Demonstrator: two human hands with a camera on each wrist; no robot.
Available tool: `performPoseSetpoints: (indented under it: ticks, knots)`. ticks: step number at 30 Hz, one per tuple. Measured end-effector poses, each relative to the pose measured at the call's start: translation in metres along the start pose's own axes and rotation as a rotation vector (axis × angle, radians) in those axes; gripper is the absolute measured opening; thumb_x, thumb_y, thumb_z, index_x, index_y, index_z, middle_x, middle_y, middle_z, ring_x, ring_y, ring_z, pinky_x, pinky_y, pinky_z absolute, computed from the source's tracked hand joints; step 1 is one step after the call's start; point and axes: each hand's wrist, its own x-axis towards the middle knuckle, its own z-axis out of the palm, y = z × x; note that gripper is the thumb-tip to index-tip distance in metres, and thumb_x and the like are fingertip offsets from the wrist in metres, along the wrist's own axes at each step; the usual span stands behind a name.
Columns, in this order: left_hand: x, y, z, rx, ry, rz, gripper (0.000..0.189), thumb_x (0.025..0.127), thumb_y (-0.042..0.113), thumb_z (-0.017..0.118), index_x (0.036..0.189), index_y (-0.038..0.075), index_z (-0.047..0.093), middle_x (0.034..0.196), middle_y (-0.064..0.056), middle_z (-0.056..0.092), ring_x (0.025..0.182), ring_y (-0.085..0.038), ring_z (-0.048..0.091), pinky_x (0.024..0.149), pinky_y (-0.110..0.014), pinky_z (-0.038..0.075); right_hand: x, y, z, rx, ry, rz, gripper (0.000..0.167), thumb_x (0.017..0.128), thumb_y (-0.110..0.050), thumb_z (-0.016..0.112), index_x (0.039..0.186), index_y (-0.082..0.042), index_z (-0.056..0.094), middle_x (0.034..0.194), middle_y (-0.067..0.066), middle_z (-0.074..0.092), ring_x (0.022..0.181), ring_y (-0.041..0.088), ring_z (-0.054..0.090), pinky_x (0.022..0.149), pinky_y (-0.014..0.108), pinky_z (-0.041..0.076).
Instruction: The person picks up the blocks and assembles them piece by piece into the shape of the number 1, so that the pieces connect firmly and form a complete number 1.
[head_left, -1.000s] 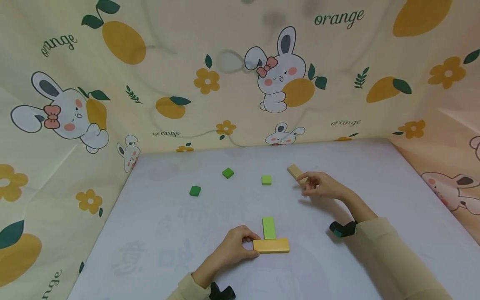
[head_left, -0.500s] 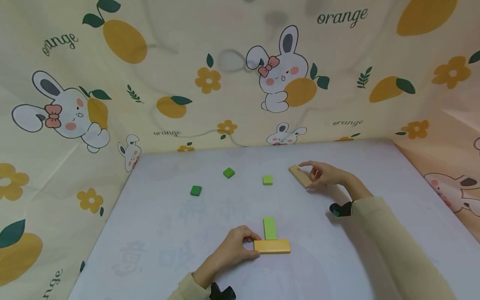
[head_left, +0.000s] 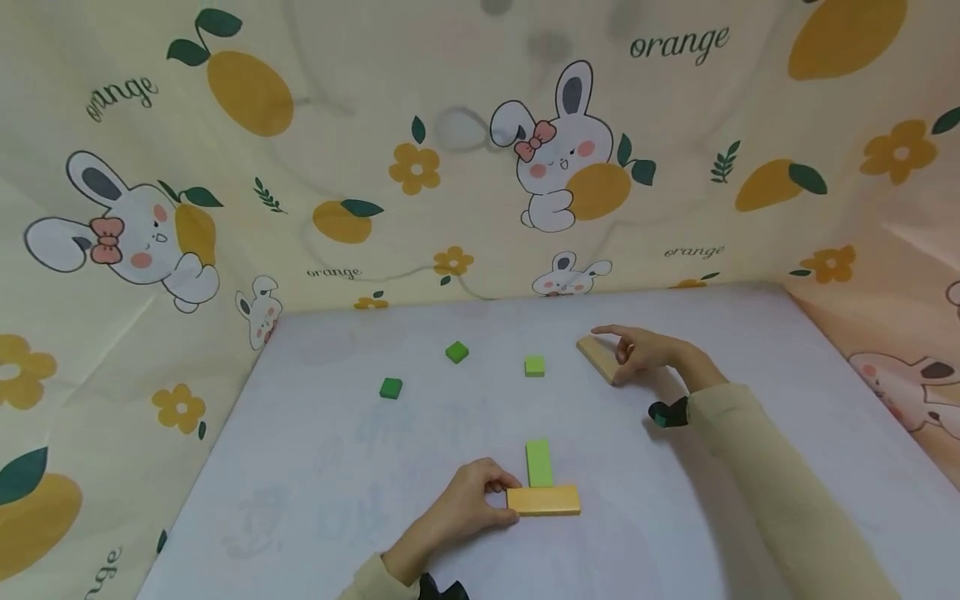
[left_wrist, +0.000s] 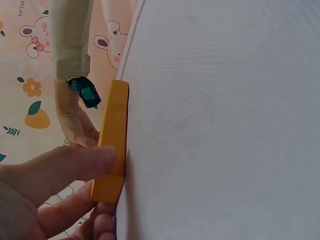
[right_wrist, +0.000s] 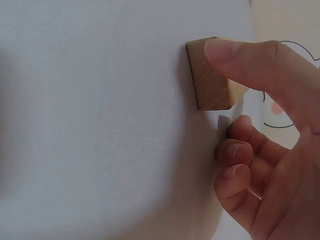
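My left hand pinches the left end of a yellow rectangular block lying flat on the white table. In the left wrist view its thumb presses one side of the yellow block, with fingers around the other side. A light green rectangular block stands out from the far side of the yellow one, forming a T. Farther back at the right, my right hand spans a plain wooden block, index finger at its far end. Its thumb lies on the near end of the wooden block in the right wrist view.
Two dark green small blocks lie toward the back left. A light green small block lies left of the wooden block. Cloth walls printed with rabbits and oranges rise behind and beside the table.
My right hand has shifted from the near part of the wooden block to its right side, with index finger and thumb spread along it. The left hand stays on the yellow block.
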Motion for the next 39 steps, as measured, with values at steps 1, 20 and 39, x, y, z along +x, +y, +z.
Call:
performPoseSetpoints:
  ticks: [1,20,39]
  knots:
    - [0.0,0.0,0.0,-0.004,0.0,-0.001,0.028,0.072,0.01,0.082,0.098,0.005,0.073,0.091,-0.002,0.065,0.082,-0.002,0.049,0.074,-0.015,0.044,0.001,-0.001,0.0,-0.005,-0.007,0.014,0.098,0.073,-0.012,0.081,0.151,-0.009,0.023,0.087,0.006,0.046,0.078,0.016,0.044,0.064,0.023,0.04]
    - [-0.001,0.0,0.0,-0.001,-0.004,-0.003,0.028,0.072,0.01,0.081,0.098,0.004,0.073,0.092,-0.003,0.065,0.083,-0.001,0.049,0.075,-0.015,0.045,0.001,-0.001,0.013,-0.018,0.013,0.037,0.103,0.073,-0.018,0.082,0.153,-0.009,0.019,0.081,0.004,0.036,0.078,0.019,0.035,0.068,0.029,0.029]
    - [0.001,-0.002,-0.001,0.009,-0.015,-0.007,0.028,0.072,0.011,0.082,0.098,0.005,0.073,0.093,-0.003,0.065,0.083,-0.002,0.051,0.076,-0.015,0.046,0.002,0.006,0.018,-0.074,0.146,0.044,0.097,0.069,-0.029,0.086,0.146,-0.01,0.031,0.091,0.008,0.045,0.089,0.021,0.042,0.075,0.033,0.033]
